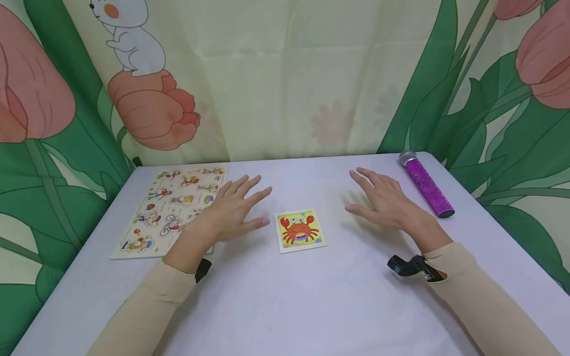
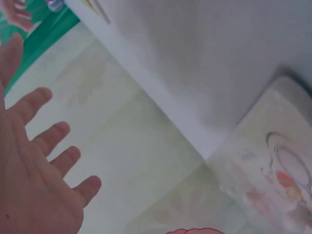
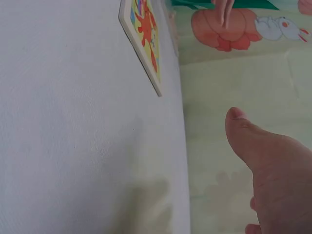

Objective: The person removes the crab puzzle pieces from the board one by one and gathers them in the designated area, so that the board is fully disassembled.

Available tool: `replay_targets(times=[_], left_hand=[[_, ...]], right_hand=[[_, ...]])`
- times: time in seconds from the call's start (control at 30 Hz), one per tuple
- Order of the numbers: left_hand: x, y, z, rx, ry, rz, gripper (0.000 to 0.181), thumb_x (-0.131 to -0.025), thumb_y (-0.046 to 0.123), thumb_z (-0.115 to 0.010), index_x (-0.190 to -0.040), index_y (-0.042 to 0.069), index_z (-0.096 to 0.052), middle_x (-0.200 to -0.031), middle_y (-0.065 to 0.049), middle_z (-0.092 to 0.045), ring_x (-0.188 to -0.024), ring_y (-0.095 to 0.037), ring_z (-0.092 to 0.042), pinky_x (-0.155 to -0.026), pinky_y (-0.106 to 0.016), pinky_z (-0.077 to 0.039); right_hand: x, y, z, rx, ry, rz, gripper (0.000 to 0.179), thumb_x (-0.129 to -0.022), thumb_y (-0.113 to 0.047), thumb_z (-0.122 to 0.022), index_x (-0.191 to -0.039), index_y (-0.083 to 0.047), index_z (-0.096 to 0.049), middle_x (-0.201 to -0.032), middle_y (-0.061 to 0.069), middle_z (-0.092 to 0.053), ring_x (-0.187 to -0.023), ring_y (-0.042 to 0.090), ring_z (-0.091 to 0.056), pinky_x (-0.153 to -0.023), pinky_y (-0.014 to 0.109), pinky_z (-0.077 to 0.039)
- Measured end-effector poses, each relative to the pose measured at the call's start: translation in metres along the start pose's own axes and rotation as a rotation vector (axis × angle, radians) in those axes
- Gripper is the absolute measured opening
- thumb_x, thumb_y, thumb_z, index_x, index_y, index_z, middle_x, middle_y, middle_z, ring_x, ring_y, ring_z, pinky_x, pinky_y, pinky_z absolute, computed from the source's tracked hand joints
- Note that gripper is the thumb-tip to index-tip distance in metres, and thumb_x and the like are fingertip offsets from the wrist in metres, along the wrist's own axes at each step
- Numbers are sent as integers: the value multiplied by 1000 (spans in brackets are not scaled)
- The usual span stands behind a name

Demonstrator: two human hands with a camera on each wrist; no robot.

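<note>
Between the two hands lies a small square puzzle board (image 1: 300, 230) with a red crab picture on a yellow ground; its thick pale edge shows in the right wrist view. My left hand (image 1: 231, 210) hovers with fingers spread, left of the crab board, and overlaps the right side of a larger picture board (image 1: 147, 217) in the head view. That board carries several cartoon figures. My right hand (image 1: 380, 200) is held above the table to the right of the crab board, fingers extended, holding nothing. Neither hand touches the crab board.
A purple glittery microphone (image 1: 429, 188) with a silver head lies at the back right of the white table (image 1: 285, 306). Behind the table hangs a cloth backdrop (image 1: 285, 89) printed with tulips and a white animal. Dark camera mounts sit at both wrists.
</note>
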State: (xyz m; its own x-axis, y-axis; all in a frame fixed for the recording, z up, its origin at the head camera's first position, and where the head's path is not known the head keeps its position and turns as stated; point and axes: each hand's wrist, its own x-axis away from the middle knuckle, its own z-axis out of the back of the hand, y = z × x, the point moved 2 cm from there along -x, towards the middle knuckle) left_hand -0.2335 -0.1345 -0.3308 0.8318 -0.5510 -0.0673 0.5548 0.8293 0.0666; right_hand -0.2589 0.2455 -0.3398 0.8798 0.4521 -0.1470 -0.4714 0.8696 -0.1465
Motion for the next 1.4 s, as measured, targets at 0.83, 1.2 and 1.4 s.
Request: replay_targets(times=[0.83,1.2,1.4], left_hand=[[-3,22,-24,106,-193,-11,90,-87,73,-65,-160,26,-39,-171,-7,-19,-158,-35,-12,-123,-62,-16],[-8,27,-26,93,-216,-32,89,-85,71,-69,-157,26,-43,-168,-9,-28,-157,-36,-15,-123,-60,-18],[-10,27,-25,99,-229,-6,89,-82,72,-72,-154,27,-47,-166,-8,-33,-156,-36,-21,-122,-60,-22]], right_hand=[[-17,-39,-35,-432,-220,90,107,-84,-56,-79,-165,-19,-20,-162,11,-31,-129,31,-50,-104,54,-47],[-27,-54,-45,-477,-270,157,118,-75,-51,-90,-165,-17,-21,-158,8,-37,-120,26,-49,-100,46,-48],[-33,-60,-47,-445,-301,154,122,-70,-54,-92,-164,-18,-24,-154,5,-45,-128,26,-50,-109,49,-45]])
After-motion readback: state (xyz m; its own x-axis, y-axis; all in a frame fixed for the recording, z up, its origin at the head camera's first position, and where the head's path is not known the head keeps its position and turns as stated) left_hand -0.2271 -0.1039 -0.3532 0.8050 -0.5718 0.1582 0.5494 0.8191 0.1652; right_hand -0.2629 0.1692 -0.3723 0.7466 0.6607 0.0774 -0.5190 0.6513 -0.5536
